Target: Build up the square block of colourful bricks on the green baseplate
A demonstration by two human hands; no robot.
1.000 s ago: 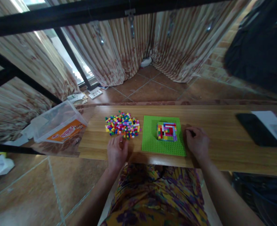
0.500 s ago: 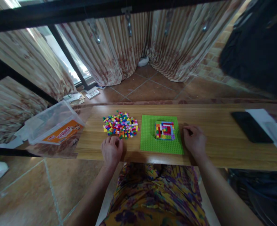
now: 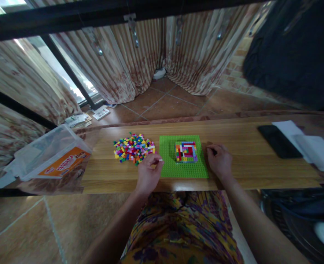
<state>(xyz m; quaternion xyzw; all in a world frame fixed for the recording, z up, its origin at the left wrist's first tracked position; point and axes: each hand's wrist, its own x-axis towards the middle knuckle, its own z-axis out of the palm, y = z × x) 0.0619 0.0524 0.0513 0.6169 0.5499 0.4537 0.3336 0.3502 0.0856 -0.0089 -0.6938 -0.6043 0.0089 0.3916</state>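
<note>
My left hand (image 3: 148, 173) pinches a small white toy brick (image 3: 160, 160) between thumb and fingertips, over the left edge of the green baseplate (image 3: 184, 171). On that plate stands a low, roughly square build of multicoloured bricks (image 3: 186, 152) with a red patch inside. To the left, a heap of loose bricks (image 3: 134, 147) in many colours lies on the tabletop, partly behind my left hand. My right hand (image 3: 219, 160) rests on the wood just right of the plate, its fingers curled in with nothing visible in them.
The wooden table (image 3: 241, 137) is long and narrow. A clear plastic box (image 3: 52, 150) with an orange label lies at the left, beyond the table's end. At the right are a black phone-like slab (image 3: 280, 141) and white papers (image 3: 320, 150). A black bar crosses above.
My left hand has moved right from below the brick heap to the baseplate's left edge, and a white brick now shows in its fingertips. My right hand stays beside the plate. The view has shifted.
</note>
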